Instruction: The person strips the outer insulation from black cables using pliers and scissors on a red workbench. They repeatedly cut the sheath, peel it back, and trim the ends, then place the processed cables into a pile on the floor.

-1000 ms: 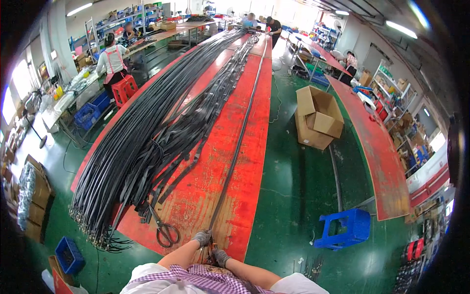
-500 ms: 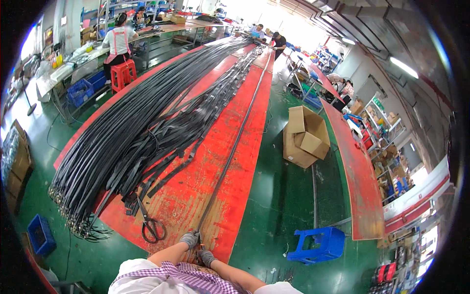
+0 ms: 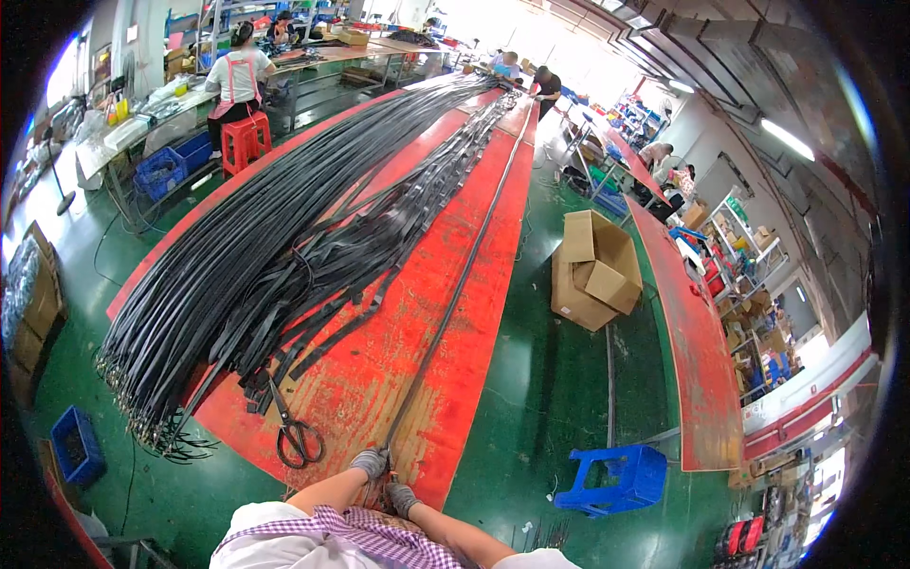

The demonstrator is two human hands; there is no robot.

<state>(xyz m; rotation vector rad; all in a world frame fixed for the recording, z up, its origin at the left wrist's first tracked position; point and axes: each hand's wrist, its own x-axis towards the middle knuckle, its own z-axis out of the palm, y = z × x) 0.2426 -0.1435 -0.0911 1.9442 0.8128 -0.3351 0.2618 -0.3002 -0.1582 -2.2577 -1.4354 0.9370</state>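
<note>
Two gloved hands meet at the near end of a long red table (image 3: 398, 379): the left hand (image 3: 368, 463) and the right hand (image 3: 400, 497) are both closed on one dark strap (image 3: 455, 294) that runs straight up the table's length. Scissors (image 3: 296, 436) lie just left of the hands. A thick bundle of black straps (image 3: 237, 275) covers the table's left half. On the green floor (image 3: 531, 398) to the right stand an open cardboard box (image 3: 595, 270) and a blue plastic stool (image 3: 618, 477).
</note>
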